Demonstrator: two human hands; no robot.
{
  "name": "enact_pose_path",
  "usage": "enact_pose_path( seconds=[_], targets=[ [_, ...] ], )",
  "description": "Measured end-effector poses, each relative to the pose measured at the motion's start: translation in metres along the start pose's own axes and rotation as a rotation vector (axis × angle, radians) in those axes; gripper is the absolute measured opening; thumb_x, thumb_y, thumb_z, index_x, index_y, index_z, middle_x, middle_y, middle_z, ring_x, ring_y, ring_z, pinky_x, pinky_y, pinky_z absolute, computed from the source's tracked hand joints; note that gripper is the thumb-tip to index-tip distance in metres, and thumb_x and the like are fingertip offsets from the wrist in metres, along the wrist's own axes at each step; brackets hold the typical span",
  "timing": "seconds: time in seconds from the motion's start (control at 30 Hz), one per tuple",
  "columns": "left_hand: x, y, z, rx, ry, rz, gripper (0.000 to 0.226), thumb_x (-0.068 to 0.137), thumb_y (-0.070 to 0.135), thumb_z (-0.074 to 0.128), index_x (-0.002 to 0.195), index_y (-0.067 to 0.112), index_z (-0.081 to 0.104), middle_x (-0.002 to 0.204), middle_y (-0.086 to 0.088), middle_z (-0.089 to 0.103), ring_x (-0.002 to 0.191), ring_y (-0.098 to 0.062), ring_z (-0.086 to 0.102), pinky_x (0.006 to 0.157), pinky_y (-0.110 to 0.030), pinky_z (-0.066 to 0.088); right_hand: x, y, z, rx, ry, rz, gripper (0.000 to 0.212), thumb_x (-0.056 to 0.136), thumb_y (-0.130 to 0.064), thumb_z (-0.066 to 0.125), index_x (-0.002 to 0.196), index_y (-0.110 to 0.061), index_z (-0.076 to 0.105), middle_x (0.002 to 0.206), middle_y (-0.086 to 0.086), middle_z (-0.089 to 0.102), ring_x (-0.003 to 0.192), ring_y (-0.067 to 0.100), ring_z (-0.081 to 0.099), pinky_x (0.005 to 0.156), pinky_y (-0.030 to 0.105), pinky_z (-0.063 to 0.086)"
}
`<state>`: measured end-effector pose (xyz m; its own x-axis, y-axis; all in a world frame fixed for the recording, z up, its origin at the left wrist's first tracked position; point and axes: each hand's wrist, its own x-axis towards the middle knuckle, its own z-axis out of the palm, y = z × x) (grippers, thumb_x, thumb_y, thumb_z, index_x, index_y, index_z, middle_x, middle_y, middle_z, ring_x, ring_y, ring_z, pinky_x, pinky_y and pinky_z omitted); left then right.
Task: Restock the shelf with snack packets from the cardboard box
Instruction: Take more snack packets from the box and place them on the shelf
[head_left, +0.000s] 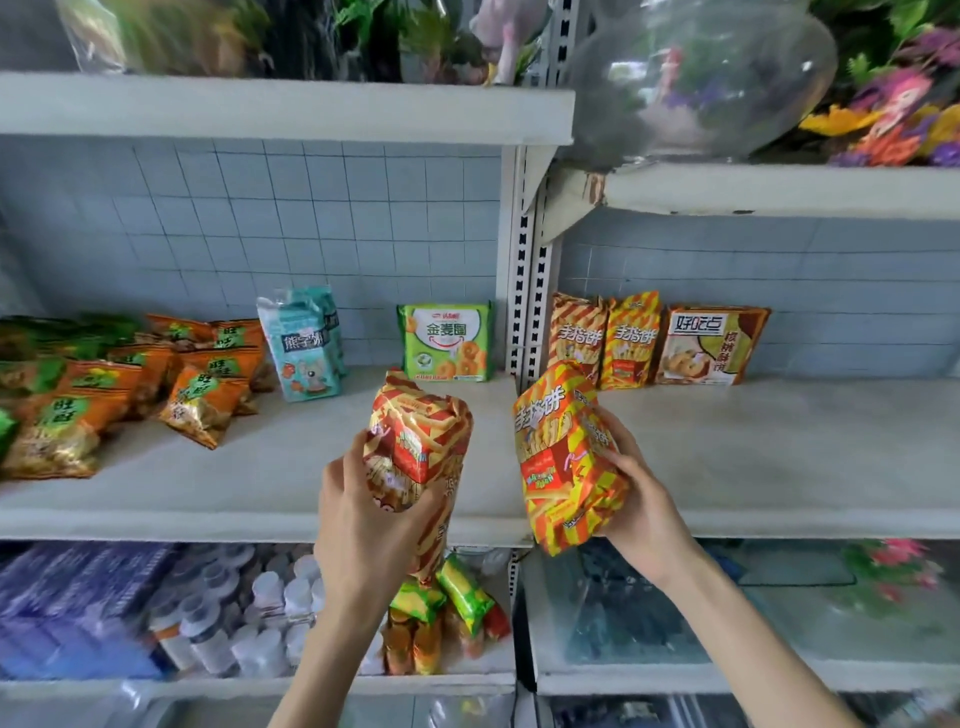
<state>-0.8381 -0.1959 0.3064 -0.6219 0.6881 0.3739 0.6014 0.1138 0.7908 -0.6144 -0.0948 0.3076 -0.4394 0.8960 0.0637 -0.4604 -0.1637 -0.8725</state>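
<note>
Head view, centre frame: left packet (421, 441) and right packet (566, 457) hover before the shelf (260, 483) edge. You'll likely find them light, crinkly, slippery, with brittle contents; grip mid-body, gently. Both stand roughly upright, long axes vertical, tops leaning away. Your left hand (358, 519) and right hand (644, 499) each curl fingers round one.

Pale blue tiled wall (311, 218) behind white shelf (779, 441); perforated metal upright (530, 291) between bays; soft even light.

Each hand, left (363, 525) and right (641, 499), grips a striped snack packet (421, 441) before the shelf (779, 447).
</note>
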Motion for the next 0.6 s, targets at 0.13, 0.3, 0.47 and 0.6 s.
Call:
enact_pose_path(
  seconds=[0.13, 0.3, 0.47, 0.6],
  targets=[
    [0.013, 0.016, 0.028, -0.007, -0.033, 0.032, 0.087, 0.067, 0.050, 0.074, 0.140, 0.029, 0.034, 0.126, 0.000, 0.044, 0.113, -0.021, 0.050, 0.079, -0.037, 0.048, 0.015, -0.008, -0.026, 0.017, 0.039, -0.030, 0.042, 0.085, -0.029, 0.054, 0.124, -0.046, 0.056, 0.123, -0.002, 0.065, 0.109, 0.021, 0.064, 0.072, 0.038, 0.056],
    [0.027, 0.043, 0.075, -0.031, -0.002, 0.040, 0.086, 0.066, 0.052, 0.074, 0.138, 0.028, 0.034, 0.125, 0.004, 0.042, 0.113, -0.019, 0.049, 0.079, -0.042, 0.050, 0.046, -0.027, -0.060, 0.005, 0.061, -0.042, 0.041, 0.086, -0.025, 0.051, 0.122, -0.045, 0.058, 0.123, -0.002, 0.065, 0.108, 0.021, 0.065, 0.075, 0.038, 0.055],
    [0.042, 0.074, 0.127, -0.107, -0.025, 0.035, 0.087, 0.066, 0.052, 0.075, 0.137, 0.026, 0.034, 0.124, 0.003, 0.041, 0.114, -0.020, 0.049, 0.079, -0.048, 0.052, 0.079, -0.053, -0.089, -0.010, 0.100, -0.065, 0.048, 0.081, -0.024, 0.054, 0.126, -0.041, 0.054, 0.130, -0.001, 0.060, 0.113, 0.021, 0.061, 0.083, 0.040, 0.051],
    [0.052, 0.099, 0.171, -0.092, -0.025, 0.032, 0.092, 0.061, 0.064, 0.067, 0.138, 0.025, 0.034, 0.127, 0.003, 0.041, 0.119, -0.020, 0.046, 0.081, -0.046, 0.050, 0.096, -0.072, -0.125, 0.000, 0.114, -0.057, 0.051, 0.081, -0.025, 0.053, 0.129, -0.040, 0.052, 0.131, -0.001, 0.058, 0.114, 0.019, 0.059, 0.084, 0.038, 0.050]
  ],
)
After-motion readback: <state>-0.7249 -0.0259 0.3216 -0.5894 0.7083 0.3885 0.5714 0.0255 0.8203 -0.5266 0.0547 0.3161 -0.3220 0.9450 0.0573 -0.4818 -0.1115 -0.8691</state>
